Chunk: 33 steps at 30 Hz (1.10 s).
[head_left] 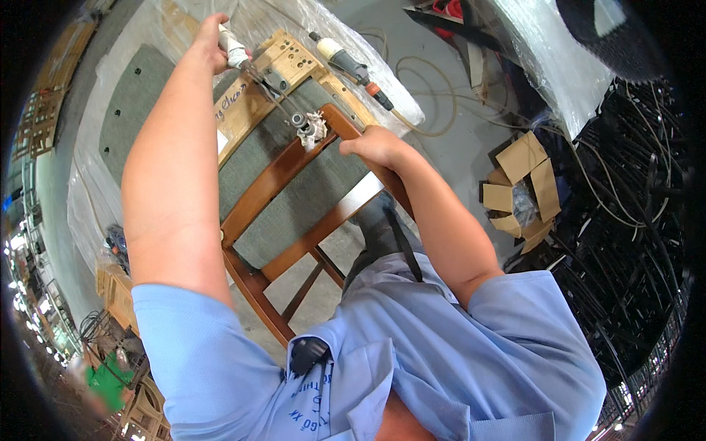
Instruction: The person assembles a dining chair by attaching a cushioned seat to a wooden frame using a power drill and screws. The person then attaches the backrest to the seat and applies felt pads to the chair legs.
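My left hand [213, 45] is far forward, closed round the white-wrapped handle of a hand tool [233, 50]. Thin metal parts run from that handle toward the chair; their exact kind is hard to tell. A metal fitting with ragged whitish wrapping [309, 128] rests at the upper rail of a brown wooden chair frame [268, 187]. My right hand [376, 147] grips the frame's right corner, with some fingers hidden behind the wood. Beneath the frame lie a grey-green padded panel [254, 234] and a light wooden block with holes [287, 55].
A cream and black power tool with an orange tip [353, 70] lies just beyond the chair, near a looping hose [448, 95]. An opened cardboard box [544, 187] stands on the floor to the right, beside piled black metal parts [625, 242]. Plastic sheeting [88, 151] covers the left side.
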{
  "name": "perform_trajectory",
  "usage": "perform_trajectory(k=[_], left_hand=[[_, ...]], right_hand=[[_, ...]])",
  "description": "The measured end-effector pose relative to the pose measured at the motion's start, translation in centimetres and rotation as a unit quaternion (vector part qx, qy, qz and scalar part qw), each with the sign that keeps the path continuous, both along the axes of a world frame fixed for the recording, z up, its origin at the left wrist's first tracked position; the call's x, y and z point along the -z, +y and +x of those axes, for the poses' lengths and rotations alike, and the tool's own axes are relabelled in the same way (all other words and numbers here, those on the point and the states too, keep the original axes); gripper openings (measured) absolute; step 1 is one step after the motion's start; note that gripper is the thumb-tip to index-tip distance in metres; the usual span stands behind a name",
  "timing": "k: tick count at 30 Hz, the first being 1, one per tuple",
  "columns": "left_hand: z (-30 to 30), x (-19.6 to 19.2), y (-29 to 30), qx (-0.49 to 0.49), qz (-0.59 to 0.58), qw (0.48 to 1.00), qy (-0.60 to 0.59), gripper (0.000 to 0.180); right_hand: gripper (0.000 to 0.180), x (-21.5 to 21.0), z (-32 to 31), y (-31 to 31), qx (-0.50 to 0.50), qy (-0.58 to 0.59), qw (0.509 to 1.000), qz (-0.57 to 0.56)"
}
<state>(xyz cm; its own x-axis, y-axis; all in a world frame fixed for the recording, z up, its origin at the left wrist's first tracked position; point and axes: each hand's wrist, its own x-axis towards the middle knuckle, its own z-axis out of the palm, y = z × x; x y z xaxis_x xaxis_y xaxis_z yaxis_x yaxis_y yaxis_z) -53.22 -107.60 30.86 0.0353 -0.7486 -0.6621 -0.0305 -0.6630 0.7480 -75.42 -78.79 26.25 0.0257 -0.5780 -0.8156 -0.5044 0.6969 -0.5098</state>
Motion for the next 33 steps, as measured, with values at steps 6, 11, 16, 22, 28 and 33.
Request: perform_trajectory(k=[6,11,16,22,28,33], left_hand=[[-0.3,0.7,0.0,-0.018,0.019,1.0,0.003,0.046],[1.3,4.9,-1.4,-0.005,-0.031,0.999,-0.008,0.045],[-0.4,4.2,-0.5,-0.039,-0.039,0.998,-0.007,0.038],[-0.8,6.8,-2.0,-0.069,-0.11,0.991,-0.007,0.057],[0.2,5.2,-1.1,-0.065,-0.141,0.982,-0.108,0.063],[-0.8,-1.3,4.3,-0.07,-0.266,0.875,-0.399,0.068]], right_hand=[[0.08,1.3,0.3,0.2,0.017,0.024,1.0,-0.012],[0.076,1.1,0.8,0.1,0.012,0.04,0.999,-0.021],[0.07,1.0,0.3,0.0,0.035,0.004,0.999,0.029],[0.069,1.3,-0.2,-0.5,0.011,0.015,1.0,0.006],[0.07,0.9,0.2,-0.7,-0.012,0.011,1.0,-0.007],[0.05,0.3,0.9,0.0,0.08,-0.127,0.989,0.0]])
